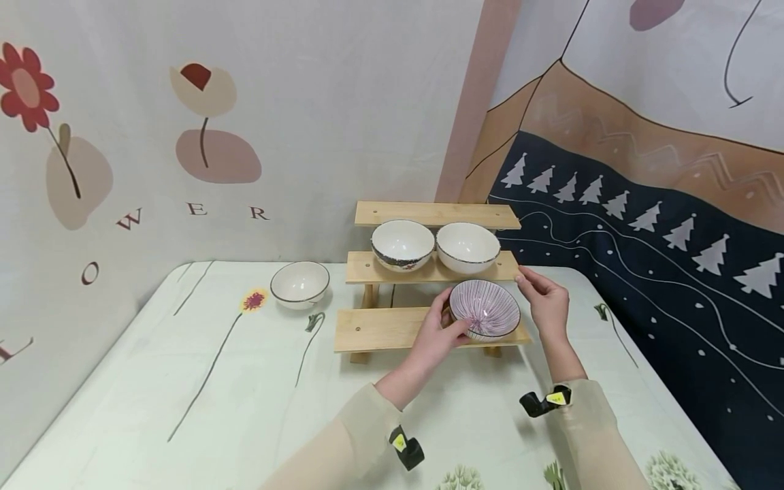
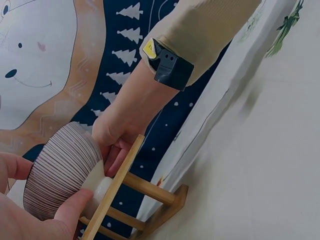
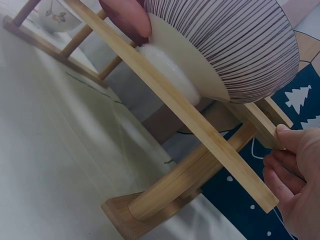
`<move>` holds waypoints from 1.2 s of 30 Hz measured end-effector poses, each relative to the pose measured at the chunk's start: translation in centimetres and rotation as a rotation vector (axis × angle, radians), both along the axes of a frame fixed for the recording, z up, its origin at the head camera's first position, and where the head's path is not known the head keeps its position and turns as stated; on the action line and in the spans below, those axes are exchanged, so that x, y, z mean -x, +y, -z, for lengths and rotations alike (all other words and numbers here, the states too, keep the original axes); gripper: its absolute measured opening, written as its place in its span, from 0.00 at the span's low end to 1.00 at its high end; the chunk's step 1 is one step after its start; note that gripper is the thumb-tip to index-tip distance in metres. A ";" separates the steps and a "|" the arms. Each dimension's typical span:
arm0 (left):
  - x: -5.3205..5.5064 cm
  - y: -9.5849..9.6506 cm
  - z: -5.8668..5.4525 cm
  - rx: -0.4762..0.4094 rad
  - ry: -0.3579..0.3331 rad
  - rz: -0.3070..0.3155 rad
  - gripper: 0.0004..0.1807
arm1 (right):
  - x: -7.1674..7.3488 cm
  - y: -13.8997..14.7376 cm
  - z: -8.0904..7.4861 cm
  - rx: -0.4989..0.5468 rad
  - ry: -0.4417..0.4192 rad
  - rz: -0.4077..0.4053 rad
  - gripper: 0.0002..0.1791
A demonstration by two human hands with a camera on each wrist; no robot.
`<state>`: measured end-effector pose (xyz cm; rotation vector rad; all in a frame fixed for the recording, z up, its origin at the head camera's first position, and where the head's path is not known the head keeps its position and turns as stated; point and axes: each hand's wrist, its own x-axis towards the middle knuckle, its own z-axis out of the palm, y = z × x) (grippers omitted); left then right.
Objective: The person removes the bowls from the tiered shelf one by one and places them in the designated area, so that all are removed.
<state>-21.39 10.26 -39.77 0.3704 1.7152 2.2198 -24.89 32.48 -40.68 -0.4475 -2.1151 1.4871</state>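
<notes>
Your head view hides the foot [image 3: 170, 73] of the striped bowl [image 1: 486, 306]; the right wrist view shows it at the lowest shelf [image 1: 380, 329]. Your left hand [image 1: 436, 329] grips the bowl, your right hand [image 1: 547, 303] pinches the middle shelf [image 1: 361, 269]

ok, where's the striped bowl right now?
In the head view, the striped bowl is in the left hand, at the right end of the lowest shelf, below two white bowls.

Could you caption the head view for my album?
The left hand holds a striped bowl at the lowest wooden shelf while the right hand pinches the middle shelf.
</notes>
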 end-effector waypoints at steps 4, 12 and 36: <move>0.0 -0.1 0.0 0.005 -0.006 -0.010 0.39 | 0.0 0.0 0.0 -0.001 0.002 0.000 0.21; 0.0 -0.6 -0.1 -0.004 -0.019 -0.011 0.39 | 0.1 0.0 0.1 0.004 0.013 -0.003 0.21; 0.4 -2.9 -0.1 -0.050 -0.029 0.001 0.38 | 0.2 0.1 0.2 0.006 0.036 -0.002 0.20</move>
